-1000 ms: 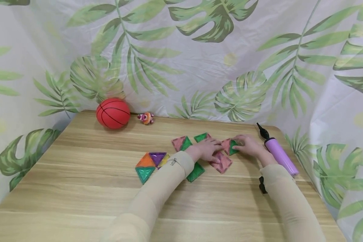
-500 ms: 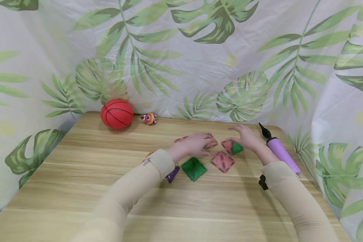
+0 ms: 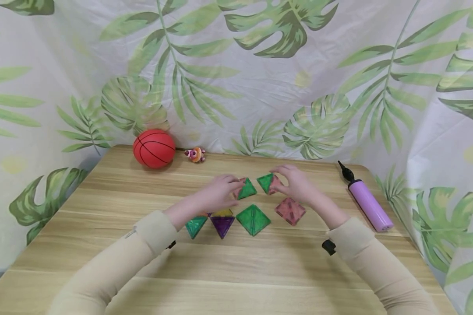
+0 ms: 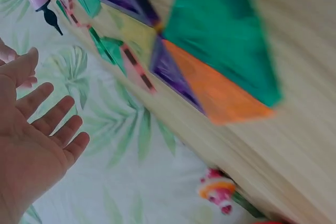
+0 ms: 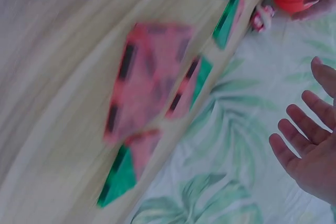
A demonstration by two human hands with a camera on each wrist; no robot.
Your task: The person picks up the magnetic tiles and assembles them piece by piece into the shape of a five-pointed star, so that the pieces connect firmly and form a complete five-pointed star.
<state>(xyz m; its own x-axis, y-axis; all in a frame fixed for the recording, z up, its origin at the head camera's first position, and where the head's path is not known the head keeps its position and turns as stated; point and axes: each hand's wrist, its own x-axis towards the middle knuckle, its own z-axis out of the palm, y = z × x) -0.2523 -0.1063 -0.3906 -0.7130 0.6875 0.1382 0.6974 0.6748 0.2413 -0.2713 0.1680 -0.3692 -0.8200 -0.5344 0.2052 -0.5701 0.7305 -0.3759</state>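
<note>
Both hands' [image 3: 220, 192] [image 3: 297, 183] grips open beside green-pink tiles [image 3: 245, 189].

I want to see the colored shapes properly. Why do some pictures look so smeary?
Head view: evenly lit and sharp, though the left hand is a little soft. Left wrist view: the triangle tiles are smeared by motion blur. Right wrist view: the pink tile and table are streaked too.

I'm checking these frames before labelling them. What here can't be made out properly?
- Head view: whether the left hand or right hand actually touches the pink-and-green tiles; the fingers cover the contact.
- Head view: the orange tile, mostly hidden by the left wrist.
- Head view: the small toy by the red ball, too small to identify.
- Both wrist views: motion blur smears tile edges.
</note>
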